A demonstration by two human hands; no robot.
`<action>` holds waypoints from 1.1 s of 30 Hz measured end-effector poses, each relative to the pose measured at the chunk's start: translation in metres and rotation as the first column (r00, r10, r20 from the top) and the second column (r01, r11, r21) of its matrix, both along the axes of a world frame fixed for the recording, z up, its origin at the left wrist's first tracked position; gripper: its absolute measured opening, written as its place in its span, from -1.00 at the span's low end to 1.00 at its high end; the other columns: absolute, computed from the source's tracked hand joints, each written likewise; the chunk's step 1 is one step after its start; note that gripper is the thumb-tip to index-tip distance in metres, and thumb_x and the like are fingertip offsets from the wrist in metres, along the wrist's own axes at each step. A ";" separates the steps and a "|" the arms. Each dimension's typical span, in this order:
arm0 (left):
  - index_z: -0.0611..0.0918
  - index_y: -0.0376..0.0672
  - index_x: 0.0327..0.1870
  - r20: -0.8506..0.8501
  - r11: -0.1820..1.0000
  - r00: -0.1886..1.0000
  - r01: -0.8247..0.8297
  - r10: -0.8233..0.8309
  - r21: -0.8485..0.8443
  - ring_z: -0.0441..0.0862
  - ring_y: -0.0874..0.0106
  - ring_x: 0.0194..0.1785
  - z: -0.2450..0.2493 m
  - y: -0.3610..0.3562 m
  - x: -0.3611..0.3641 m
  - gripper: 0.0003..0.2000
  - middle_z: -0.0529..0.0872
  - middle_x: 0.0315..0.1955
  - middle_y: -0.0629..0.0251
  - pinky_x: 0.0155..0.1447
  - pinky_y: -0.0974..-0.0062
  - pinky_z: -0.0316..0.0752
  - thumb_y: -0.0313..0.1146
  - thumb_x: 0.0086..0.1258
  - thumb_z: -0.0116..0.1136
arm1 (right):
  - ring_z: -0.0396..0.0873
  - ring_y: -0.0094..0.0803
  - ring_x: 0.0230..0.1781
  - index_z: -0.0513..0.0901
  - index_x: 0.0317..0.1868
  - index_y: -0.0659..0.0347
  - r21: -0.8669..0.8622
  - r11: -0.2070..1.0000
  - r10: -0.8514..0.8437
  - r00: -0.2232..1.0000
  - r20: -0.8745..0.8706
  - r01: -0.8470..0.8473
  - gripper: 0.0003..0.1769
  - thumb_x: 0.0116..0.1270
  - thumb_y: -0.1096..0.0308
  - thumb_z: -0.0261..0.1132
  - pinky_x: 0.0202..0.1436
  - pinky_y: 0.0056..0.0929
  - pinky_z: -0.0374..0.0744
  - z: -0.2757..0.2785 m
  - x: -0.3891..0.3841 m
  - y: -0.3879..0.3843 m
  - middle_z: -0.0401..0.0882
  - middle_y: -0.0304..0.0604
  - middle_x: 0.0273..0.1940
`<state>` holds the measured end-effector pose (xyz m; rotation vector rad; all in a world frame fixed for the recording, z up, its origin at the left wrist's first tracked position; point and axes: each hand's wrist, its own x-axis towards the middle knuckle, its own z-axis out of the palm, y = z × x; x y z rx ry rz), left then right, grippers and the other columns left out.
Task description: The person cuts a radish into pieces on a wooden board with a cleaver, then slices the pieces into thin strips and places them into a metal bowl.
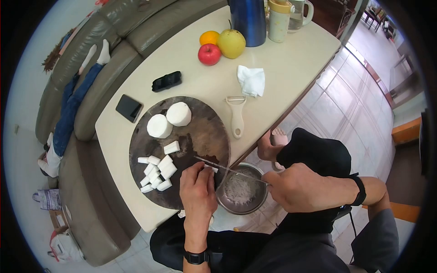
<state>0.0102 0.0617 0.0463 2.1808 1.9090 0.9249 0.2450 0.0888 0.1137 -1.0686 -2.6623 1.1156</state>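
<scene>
A thin knife (pixel 234 171) is in my right hand (pixel 298 187), its fist closed round the handle and the blade reaching left over the board. My left hand (pixel 198 187) rests on the round dark board (pixel 207 123), fingers bent and pressed on a small white piece (pixel 211 168) beside the blade. Two thick white rounds (pixel 159 126) stand at the board's far side. Several white cut pieces (pixel 168 170) lie on its left part. Below the knife, a metal bowl (pixel 258 204) holds whitish, cloudy contents.
A white peeler (pixel 237 119), a white cloth (pixel 251 81), a phone (pixel 129 108), a black object (pixel 166 81), fruit (pixel 209 54) and a blue flask (pixel 248 22) are on the table (pixel 182 54). A person's legs (pixel 75 102) lie on the sofa (pixel 102 59).
</scene>
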 end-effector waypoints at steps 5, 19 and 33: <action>0.66 -0.34 -0.26 -0.068 0.996 0.997 0.043 -0.038 0.073 0.59 0.14 -0.16 -0.004 -0.008 0.004 -0.84 0.64 -0.24 0.11 -0.08 0.32 0.52 -0.62 0.10 0.26 | 0.56 0.02 -0.63 0.38 -0.32 0.38 -0.006 1.000 0.027 0.999 0.037 -0.027 -0.75 0.01 0.48 0.25 -0.54 -0.11 0.49 0.004 0.000 0.002 0.47 0.02 -0.69; 0.66 -0.37 -0.33 -0.053 0.994 0.994 0.101 -0.099 0.044 0.60 0.09 -0.23 -0.008 -0.008 -0.003 -0.76 0.63 -0.30 0.07 -0.20 0.29 0.51 -0.68 -0.12 0.28 | 0.55 -0.13 -0.67 0.37 -0.32 0.42 0.025 0.996 0.080 0.992 0.100 -0.083 -0.74 -0.02 0.51 0.24 -0.67 -0.23 0.46 0.005 -0.015 -0.009 0.45 -0.05 -0.61; 0.66 -0.37 -0.32 -0.076 0.991 0.989 0.130 -0.128 0.024 0.62 0.06 -0.19 -0.006 -0.010 -0.007 -0.79 0.64 -0.29 0.05 -0.16 0.26 0.54 -0.68 -0.05 0.24 | 0.60 -0.02 -0.63 0.40 -0.28 0.59 0.104 0.992 0.072 0.996 -0.054 -0.066 -0.70 0.02 0.51 0.23 -0.58 -0.17 0.51 -0.002 -0.041 0.002 0.51 0.05 -0.66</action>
